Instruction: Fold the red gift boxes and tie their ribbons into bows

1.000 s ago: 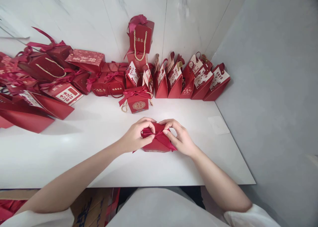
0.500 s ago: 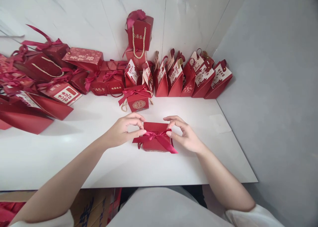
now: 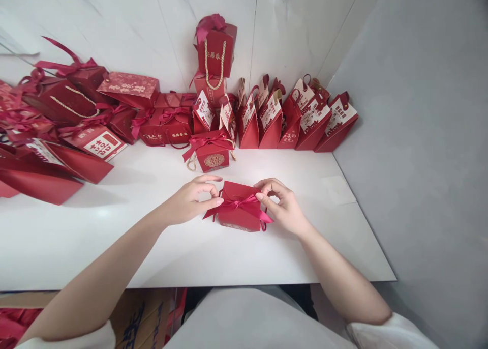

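Observation:
A small red gift box (image 3: 237,217) sits on the white table (image 3: 114,237) in front of me, with a red ribbon (image 3: 240,205) tied across its top. My left hand (image 3: 190,200) pinches the left end of the ribbon at the box's left edge. At the right edge, my right hand (image 3: 281,206) pinches the ribbon's right part. The box is turned slightly askew.
Another red box with a bow (image 3: 209,153) stands just behind. A row of red gift bags (image 3: 290,120) lines the back wall, with stacked boxes (image 3: 214,49) and a heap of red bags (image 3: 57,125) at the left. A grey wall (image 3: 419,135) bounds the right.
My hands moved apart from the centre of the bow to its two ends, drawing the ribbon out sideways. The box has turned a little on the table.

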`<state>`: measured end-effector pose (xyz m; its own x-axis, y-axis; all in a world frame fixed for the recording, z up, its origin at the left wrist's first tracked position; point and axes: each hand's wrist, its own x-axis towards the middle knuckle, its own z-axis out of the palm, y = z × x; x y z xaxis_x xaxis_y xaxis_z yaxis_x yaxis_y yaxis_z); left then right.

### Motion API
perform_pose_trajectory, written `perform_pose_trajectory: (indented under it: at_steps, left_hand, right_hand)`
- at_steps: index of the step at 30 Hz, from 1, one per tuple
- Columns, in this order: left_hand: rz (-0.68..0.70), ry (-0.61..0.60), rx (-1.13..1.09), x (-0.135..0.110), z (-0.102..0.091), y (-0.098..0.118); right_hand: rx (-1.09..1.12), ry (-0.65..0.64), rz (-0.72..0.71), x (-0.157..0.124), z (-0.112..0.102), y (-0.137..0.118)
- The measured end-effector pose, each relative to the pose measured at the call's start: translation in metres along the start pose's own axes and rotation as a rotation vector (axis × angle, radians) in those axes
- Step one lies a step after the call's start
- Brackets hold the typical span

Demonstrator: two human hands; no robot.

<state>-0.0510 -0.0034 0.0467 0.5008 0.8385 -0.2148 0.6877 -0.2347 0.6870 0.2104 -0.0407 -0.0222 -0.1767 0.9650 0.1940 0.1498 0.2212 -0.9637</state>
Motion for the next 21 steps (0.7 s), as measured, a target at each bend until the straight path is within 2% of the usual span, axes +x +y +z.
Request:
perform_pose_trajectory:
  at_steps: [3,5,6,8,11,13,17,21]
  left_hand:
    - [-0.093,-0.014,-0.02,-0.002,-0.004,0.001]
    - [-0.169,-0.065,-0.012,-0.004,-0.008,0.0]
    - [-0.194,-0.109,-0.001,-0.005,-0.01,0.0]
    - [-0.202,-0.215,0.0,-0.006,-0.014,-0.002]
    - [-0.118,-0.333,-0.052,-0.005,-0.013,-0.003]
    - [-0.057,-0.354,-0.106,-0.004,-0.012,-0.003]
    - [-0.005,-0.325,-0.225,-0.001,-0.018,-0.003]
    - [-0.048,-0.23,-0.159,-0.005,-0.041,-0.013]
  right_hand:
    - [0.014,0.057,0.043,0.001,-0.005,0.0]
    - [0.0,0.063,0.117,0.002,-0.014,-0.001]
    - [-0.022,0.023,0.16,0.002,-0.02,-0.003]
    - [-0.057,-0.154,0.235,0.001,-0.029,-0.006]
    - [-0.042,-0.44,0.275,-0.004,-0.033,-0.013]
    - [-0.002,-0.502,0.263,-0.007,-0.03,-0.016]
    - [0.142,-0.408,0.212,-0.005,-0.029,-0.019]
    - [0.134,-0.333,0.183,0.002,-0.049,-0.017]
